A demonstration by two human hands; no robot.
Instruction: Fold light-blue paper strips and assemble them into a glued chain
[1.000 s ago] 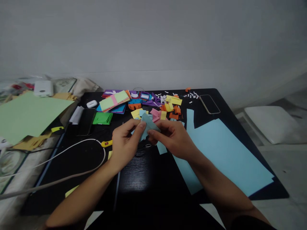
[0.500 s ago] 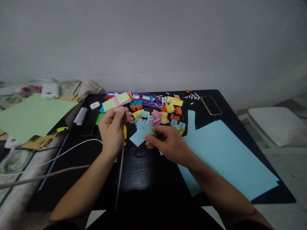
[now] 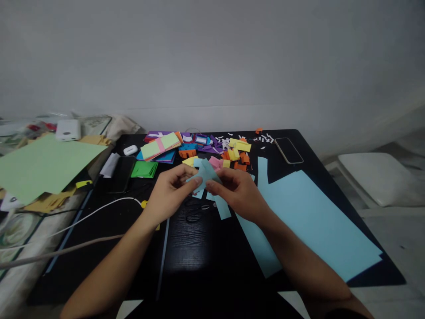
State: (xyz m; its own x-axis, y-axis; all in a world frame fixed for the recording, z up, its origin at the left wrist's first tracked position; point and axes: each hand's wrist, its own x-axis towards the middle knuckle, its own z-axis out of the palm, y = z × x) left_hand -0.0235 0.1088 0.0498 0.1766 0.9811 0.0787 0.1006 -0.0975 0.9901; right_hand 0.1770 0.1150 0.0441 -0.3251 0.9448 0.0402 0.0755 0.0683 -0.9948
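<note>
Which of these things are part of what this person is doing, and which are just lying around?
Likely part of it:
small light-blue paper piece, held by left grip and right grip
large light-blue paper sheets

Probably just lying about:
rectangular black-screened phone
small white rounded case
white box with rounded corners

- Small light-blue paper (image 3: 206, 173), its layers overlapping at a slant; exact folds too small to tell.
- Held up at a tilt, pinched by the left hand (image 3: 172, 188) and right hand (image 3: 245, 192), covering its sides.
</note>
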